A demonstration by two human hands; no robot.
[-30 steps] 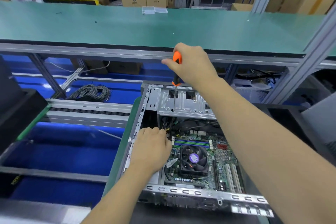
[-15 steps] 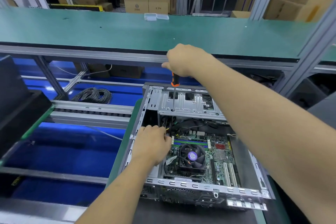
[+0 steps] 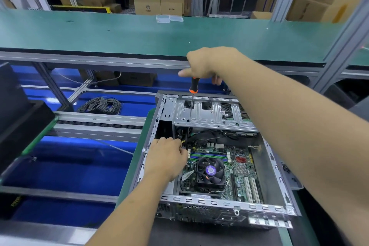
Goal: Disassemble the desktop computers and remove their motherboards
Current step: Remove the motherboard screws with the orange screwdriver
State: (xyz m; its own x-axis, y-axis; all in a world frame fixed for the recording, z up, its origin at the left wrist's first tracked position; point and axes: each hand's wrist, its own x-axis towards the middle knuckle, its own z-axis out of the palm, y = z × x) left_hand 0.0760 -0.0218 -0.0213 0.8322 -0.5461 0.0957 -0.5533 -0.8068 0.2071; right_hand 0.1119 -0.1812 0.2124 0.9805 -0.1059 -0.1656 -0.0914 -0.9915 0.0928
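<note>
One open desktop case [image 3: 278, 168] is seen lying on its side on a green mat [image 3: 139, 158], its left wall running along the mat's left edge, beyond which a drop to blue lower panels [image 3: 65, 166] is seen. The case's near rim lies towards the camera; open room is left above the interior. One motherboard [image 3: 237, 168] is seated flat on the case floor, with one black cooler fan [image 3: 209, 171] on it. A metal drive cage [image 3: 211, 115] spans the far end of the case.

One screwdriver [image 3: 192, 96] with an orange and black handle is held upright by the right hand [image 3: 207, 64], whose fingers are curled round the handle; its tip is set on the drive cage. The left hand [image 3: 166, 158] is lowered inside the case by the left wall, its fingers bent around cables [image 3: 182, 138] at the board's edge; whether these are actually gripped cannot be told.

One coil of dark wire [image 3: 100, 106] lies on the lower level to the left. A long green conveyor bench [image 3: 119, 36] runs across behind, and cardboard boxes [image 3: 157, 5] are stacked beyond it.
</note>
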